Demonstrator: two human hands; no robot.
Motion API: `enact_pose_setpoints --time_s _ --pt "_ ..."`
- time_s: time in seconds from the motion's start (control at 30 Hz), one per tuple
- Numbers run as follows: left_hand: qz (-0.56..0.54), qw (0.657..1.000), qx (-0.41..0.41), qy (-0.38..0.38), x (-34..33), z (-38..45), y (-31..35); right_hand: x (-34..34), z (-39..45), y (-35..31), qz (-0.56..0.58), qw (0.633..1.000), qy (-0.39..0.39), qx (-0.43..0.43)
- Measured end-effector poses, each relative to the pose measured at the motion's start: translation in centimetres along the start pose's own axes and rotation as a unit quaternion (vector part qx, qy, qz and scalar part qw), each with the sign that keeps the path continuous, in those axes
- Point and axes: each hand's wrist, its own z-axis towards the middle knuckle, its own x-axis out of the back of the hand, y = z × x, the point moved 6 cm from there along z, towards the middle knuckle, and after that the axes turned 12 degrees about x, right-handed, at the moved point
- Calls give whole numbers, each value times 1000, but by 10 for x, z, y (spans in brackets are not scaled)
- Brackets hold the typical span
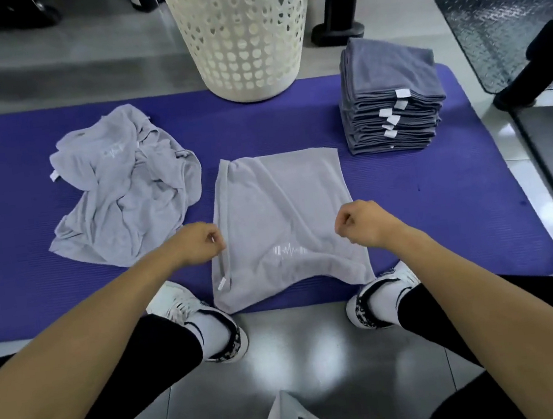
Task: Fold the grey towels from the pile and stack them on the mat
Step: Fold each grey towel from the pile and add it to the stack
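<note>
A light grey towel [279, 216] lies spread on the purple mat [439, 197], folded once, with a white logo near its front. My left hand [199, 244] pinches its left edge, and my right hand [361, 222] pinches its right edge, both with curled fingers. A crumpled pile of grey towels [121, 189] sits on the mat to the left. A neat stack of darker grey folded towels [390, 100] stands at the mat's back right.
A cream perforated laundry basket [241, 30] stands at the mat's back edge. My two white-and-black shoes [209, 323] rest at the mat's front edge. Dark gym equipment stands behind and to the right.
</note>
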Motion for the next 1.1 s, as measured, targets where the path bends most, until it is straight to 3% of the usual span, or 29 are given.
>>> enact_pose_setpoints --time_s 0.23,0.47,0.57,0.77,0.93,1.1 --pt "-28 999 11 36 59 70 -1 8 86 -55 66 997 31 39" --pt "38 998 -40 -6 64 186 3 2 213 -68 20 996 4 86" --pt "2 999 -53 -4 65 234 -5 3 266 -67 3 994 13 107" --pt "-180 981 -26 64 63 309 -15 -15 342 -37 56 990 51 118" --pt "-133 981 1 138 38 324 -14 -44 372 -16 78 987 57 128" --pt "-201 967 51 149 28 327 -36 -74 388 -19 69 988 18 136"
